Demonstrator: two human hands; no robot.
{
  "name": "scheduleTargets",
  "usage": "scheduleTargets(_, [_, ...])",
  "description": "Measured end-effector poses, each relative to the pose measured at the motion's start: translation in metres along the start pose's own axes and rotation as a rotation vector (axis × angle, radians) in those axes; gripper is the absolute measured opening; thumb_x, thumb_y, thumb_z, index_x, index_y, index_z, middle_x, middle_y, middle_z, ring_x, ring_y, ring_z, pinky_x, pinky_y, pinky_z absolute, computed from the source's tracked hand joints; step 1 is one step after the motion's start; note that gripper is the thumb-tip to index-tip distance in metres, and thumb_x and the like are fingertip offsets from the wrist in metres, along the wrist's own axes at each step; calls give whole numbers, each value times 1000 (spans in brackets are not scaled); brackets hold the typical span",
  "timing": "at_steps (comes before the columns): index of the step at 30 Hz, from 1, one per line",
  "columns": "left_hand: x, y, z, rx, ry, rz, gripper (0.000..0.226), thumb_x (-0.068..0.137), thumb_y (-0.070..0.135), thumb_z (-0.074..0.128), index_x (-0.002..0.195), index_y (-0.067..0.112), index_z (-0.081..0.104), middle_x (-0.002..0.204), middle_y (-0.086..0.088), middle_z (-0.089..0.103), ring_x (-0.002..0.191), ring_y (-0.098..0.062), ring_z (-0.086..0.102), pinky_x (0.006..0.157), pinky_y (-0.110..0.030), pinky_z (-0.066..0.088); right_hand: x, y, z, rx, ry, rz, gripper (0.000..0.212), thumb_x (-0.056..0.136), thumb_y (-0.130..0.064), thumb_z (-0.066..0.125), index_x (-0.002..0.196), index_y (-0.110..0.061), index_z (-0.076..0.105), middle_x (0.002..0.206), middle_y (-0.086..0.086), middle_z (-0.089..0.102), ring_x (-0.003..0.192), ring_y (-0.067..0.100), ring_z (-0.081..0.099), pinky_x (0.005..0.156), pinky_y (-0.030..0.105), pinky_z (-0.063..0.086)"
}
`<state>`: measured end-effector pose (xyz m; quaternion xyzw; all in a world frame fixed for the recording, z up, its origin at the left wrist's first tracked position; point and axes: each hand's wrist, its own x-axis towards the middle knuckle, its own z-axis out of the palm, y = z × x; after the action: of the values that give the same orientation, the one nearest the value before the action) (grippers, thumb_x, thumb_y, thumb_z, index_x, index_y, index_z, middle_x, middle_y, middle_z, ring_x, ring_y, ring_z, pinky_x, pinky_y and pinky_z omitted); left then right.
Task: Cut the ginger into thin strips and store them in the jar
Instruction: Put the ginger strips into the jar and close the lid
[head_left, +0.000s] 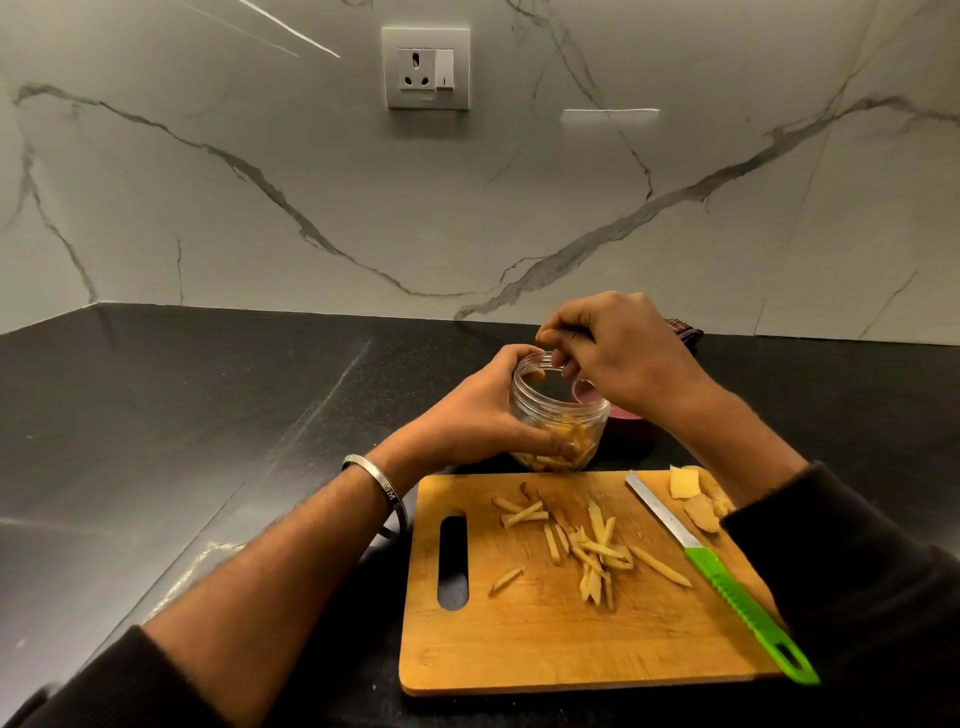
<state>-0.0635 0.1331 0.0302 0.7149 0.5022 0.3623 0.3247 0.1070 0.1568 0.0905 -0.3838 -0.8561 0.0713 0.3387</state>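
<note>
Pale yellow ginger strips (587, 545) are lying scattered on the board (545, 639), knife (727, 577) at their 3 o'clock, while the left hand (483, 415) is gripping the clear jar (558, 415) at 12 o'clock and the right hand (618, 353) is pinching fingertips over its mouth.

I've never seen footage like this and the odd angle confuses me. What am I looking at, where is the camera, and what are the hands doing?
There is no machine here, only a person. The one picture comes from a wide-angle camera worn on the head, looking forward and down, so you see the person's own arms.

The left hand grips a clear jar that already has some ginger strips in it. The right hand has its fingertips bunched over the jar's open mouth; whether they hold ginger cannot be seen.

On the black counter lies a wooden cutting board. On it are more ginger strips, a green-handled knife and some uncut ginger pieces. A dark red object, partly hidden, sits behind the jar.
</note>
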Motion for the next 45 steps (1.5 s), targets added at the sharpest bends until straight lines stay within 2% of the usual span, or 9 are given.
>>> scheduleTargets(5, [1, -3, -1, -4, 12, -13, 91, 70, 24, 88, 142, 25, 32, 126, 7, 57, 115, -9, 59, 101, -37, 51, -3, -3, 1, -62, -202, 5, 27, 99, -22, 59, 124, -20, 70, 114, -2, 70, 84, 5, 58, 70, 14, 47])
scheduleTargets(10, [3, -7, -3, 35, 37, -52, 99, 69, 29, 89, 147, 22, 27, 132, 5, 55, 119, -8, 55, 106, -36, 47, -5, -5, -13, -67, 91, -46, 27, 100, -30, 57, 108, -11, 74, 94, 5, 72, 79, 11, 62, 69, 16, 47])
scheduleTargets(12, [3, -8, -4, 46, 41, -57, 101, 68, 32, 89, 147, 22, 26, 133, 4, 55, 121, -8, 55, 106, -36, 46, -10, -9, -20, -53, 75, -59, 27, 100, -32, 57, 105, -11, 74, 86, -2, 68, 75, 7, 61, 65, 13, 44])
scheduleTargets(20, [3, -9, -8, 60, 9, -56, 97, 71, 30, 86, 146, 24, 25, 131, 4, 53, 117, -11, 57, 102, -37, 50, -41, -19, -16, -21, -406, 50, 15, 99, -33, 58, 109, -29, 69, 95, -14, 63, 84, 3, 62, 62, 15, 48])
scheduleTargets(25, [4, -11, -7, 90, 42, -49, 99, 70, 31, 87, 147, 23, 26, 141, -1, 50, 126, -13, 52, 108, -38, 45, -60, -25, -8, -16, -587, 11, 34, 97, -44, 59, 130, -35, 62, 119, -17, 65, 106, -4, 59, 91, 21, 51])
scheduleTargets(29, [4, -11, -6, 102, 71, -54, 99, 70, 35, 87, 147, 22, 26, 137, 4, 51, 123, -10, 52, 107, -33, 44, -80, -32, 9, -104, -738, -71, 60, 96, -54, 55, 151, -40, 38, 148, -15, 41, 131, 3, 42, 106, 24, 40])
scheduleTargets(36, [4, -10, -5, 103, 81, -57, 104, 67, 38, 88, 148, 20, 26, 140, 0, 51, 124, -13, 51, 106, -34, 45, -114, -33, 3, -58, -526, -93, 31, 98, -42, 58, 128, -34, 62, 127, -22, 55, 118, -4, 49, 101, 24, 46])
scheduleTargets(42, [2, -9, -4, 105, 86, -50, 103, 68, 37, 88, 148, 19, 26, 141, -1, 50, 125, -13, 50, 102, -28, 44, -126, -45, 11, -56, -579, 67, 67, 93, -64, 52, 152, -42, 31, 154, -24, 28, 137, -4, 29, 109, 18, 31])
scheduleTargets(45, [3, -8, -3, 121, 90, -45, 103, 68, 38, 88, 148, 20, 26, 142, -2, 49, 125, -14, 49, 103, -29, 44, -127, -51, 25, -68, -484, 27, 48, 96, -54, 55, 142, -41, 48, 141, -20, 40, 129, -1, 36, 108, 23, 38])
